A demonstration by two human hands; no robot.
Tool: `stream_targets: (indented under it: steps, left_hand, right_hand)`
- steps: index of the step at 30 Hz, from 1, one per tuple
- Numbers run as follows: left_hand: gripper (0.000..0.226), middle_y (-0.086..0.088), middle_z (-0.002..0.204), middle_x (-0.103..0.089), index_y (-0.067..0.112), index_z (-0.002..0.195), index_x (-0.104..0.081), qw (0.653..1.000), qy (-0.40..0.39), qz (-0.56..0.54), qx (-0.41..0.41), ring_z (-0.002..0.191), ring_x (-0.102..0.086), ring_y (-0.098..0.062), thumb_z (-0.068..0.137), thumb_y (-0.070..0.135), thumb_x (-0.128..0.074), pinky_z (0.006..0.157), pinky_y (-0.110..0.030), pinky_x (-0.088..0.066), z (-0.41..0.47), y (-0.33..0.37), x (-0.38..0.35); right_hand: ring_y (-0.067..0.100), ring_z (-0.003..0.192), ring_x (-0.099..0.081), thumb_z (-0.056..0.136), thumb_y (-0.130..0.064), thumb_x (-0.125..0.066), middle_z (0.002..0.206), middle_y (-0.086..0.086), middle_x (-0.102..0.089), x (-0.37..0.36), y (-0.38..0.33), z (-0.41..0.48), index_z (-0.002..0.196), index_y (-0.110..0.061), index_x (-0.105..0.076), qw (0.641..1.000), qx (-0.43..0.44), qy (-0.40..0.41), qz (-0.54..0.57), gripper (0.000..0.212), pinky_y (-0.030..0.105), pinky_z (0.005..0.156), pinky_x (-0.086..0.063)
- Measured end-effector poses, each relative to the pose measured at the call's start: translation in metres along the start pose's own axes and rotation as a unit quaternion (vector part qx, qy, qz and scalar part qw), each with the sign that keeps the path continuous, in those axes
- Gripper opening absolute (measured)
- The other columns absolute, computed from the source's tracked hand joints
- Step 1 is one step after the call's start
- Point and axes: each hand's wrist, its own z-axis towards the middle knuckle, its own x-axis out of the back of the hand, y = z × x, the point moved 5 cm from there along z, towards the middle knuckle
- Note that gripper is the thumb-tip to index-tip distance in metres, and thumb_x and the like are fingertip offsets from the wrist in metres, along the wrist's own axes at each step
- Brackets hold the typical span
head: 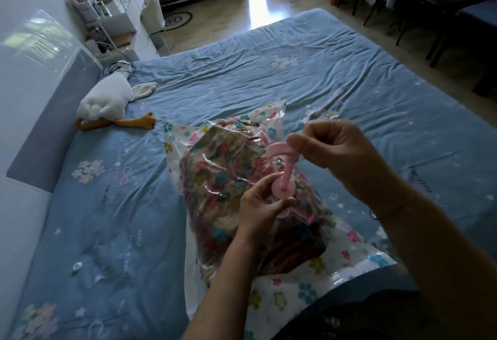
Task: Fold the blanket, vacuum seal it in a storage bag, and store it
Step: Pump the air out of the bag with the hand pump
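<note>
A clear storage bag (271, 294) printed with small flowers lies on the blue bed sheet (242, 76) in front of me. Inside it sits the folded floral blanket (226, 178). A pink hand pump (285, 162) stands upright on the bag's valve. My left hand (262, 205) pinches the pump's round base at the valve. My right hand (330, 148) grips the pump's handle at the top, raised above the bag.
A white goose plush (107, 100) lies at the bed's left near the grey headboard (45, 124). A small white cap (76, 266) rests on the sheet at lower left. Shelves, a radiator and chairs stand beyond the bed.
</note>
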Motion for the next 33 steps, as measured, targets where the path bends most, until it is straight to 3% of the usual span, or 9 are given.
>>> stream_targets:
  steps: [2,6,8,11,14,18,21,27,33]
  left_hand:
    - [0.059,-0.005,0.112,-0.074,0.015,0.116,-0.068,1.0,0.007,-0.006,0.005,0.108,-0.069,-0.026,0.063,0.001,-0.088,0.098,-0.04,-0.054,0.0,-0.003,-0.001]
    - [0.054,-0.007,0.111,-0.074,0.011,0.116,-0.07,1.0,-0.004,-0.007,-0.001,0.109,-0.068,-0.029,0.065,0.0,-0.086,0.098,-0.046,-0.053,-0.004,-0.003,-0.005]
    - [0.052,-0.008,0.11,-0.074,0.011,0.115,-0.07,1.0,-0.005,-0.011,-0.006,0.108,-0.068,-0.025,0.066,-0.002,-0.085,0.096,-0.038,-0.054,-0.004,-0.001,-0.004]
    - [0.057,-0.01,0.111,-0.073,0.009,0.116,-0.068,1.0,0.003,-0.01,0.0,0.104,-0.07,-0.022,0.064,-0.003,-0.086,0.093,-0.032,-0.055,0.001,-0.001,0.0]
    - [0.06,-0.007,0.112,-0.073,0.009,0.119,-0.067,1.0,0.002,0.009,0.002,0.106,-0.069,-0.02,0.064,-0.001,-0.087,0.095,-0.031,-0.054,0.001,-0.003,-0.002]
    - [0.056,-0.003,0.111,-0.074,0.013,0.118,-0.069,1.0,-0.004,0.018,0.004,0.106,-0.069,-0.02,0.066,0.0,-0.086,0.096,-0.037,-0.054,-0.001,-0.006,-0.007]
    - [0.055,-0.004,0.111,-0.074,0.014,0.117,-0.07,1.0,-0.012,0.012,-0.005,0.108,-0.069,-0.021,0.065,0.004,-0.087,0.096,-0.041,-0.054,-0.001,-0.004,-0.006]
    - [0.057,-0.007,0.11,-0.074,0.019,0.111,-0.069,1.0,-0.009,-0.019,-0.009,0.106,-0.069,-0.026,0.06,0.002,-0.088,0.094,-0.033,-0.054,0.0,0.001,-0.005]
    - [0.053,-0.003,0.11,-0.074,0.019,0.113,-0.071,1.0,-0.014,0.0,-0.018,0.108,-0.069,-0.023,0.064,0.006,-0.087,0.096,-0.04,-0.053,-0.002,0.001,-0.006]
  right_hand:
    - [-0.002,0.042,-0.038,0.081,-0.024,-0.06,0.044,-0.013,-0.051,0.0,0.012,0.0,0.061,0.001,-0.048,1.0,-0.021,-0.015,0.017,0.034,0.011,0.046,-0.032]
    - [0.003,0.042,-0.033,0.078,-0.047,-0.064,0.045,-0.01,-0.042,0.003,0.098,-0.015,0.058,-0.009,-0.054,0.946,-0.177,-0.048,-0.266,0.044,0.021,0.048,-0.03]
    - [0.004,0.042,-0.031,0.078,-0.047,-0.066,0.046,-0.008,-0.039,0.005,0.093,-0.014,0.054,-0.013,-0.051,0.94,-0.157,-0.044,-0.299,0.045,0.022,0.046,-0.028]
    - [0.004,0.043,-0.03,0.082,-0.035,-0.069,0.045,-0.009,-0.039,0.005,0.035,0.002,0.056,-0.005,-0.053,0.991,-0.055,-0.031,-0.122,0.043,0.018,0.045,-0.027]
    - [0.009,0.048,-0.031,0.079,-0.036,-0.072,0.053,0.006,-0.04,0.011,0.022,0.01,0.058,-0.01,-0.058,0.992,-0.036,-0.049,0.107,0.037,0.016,0.047,-0.028]
    - [0.008,0.048,-0.037,0.078,-0.049,-0.064,0.051,-0.006,-0.046,0.008,0.098,-0.012,0.064,-0.012,-0.064,0.974,-0.193,-0.078,-0.087,0.04,0.026,0.051,-0.033]
    - [0.006,0.045,-0.035,0.078,-0.045,-0.067,0.044,-0.01,-0.043,0.011,0.1,-0.015,0.054,-0.017,-0.056,0.955,-0.183,-0.07,-0.221,0.039,0.026,0.051,-0.032]
    - [0.007,0.04,-0.027,0.084,-0.022,-0.068,0.046,-0.003,-0.038,0.01,0.024,0.011,0.057,-0.017,-0.062,0.984,-0.079,-0.083,0.135,0.028,0.017,0.04,-0.022]
    - [0.008,0.049,-0.04,0.072,-0.053,-0.062,0.049,-0.009,-0.047,0.008,0.1,-0.014,0.058,-0.017,-0.06,0.941,-0.202,-0.114,-0.248,0.038,0.029,0.053,-0.035]
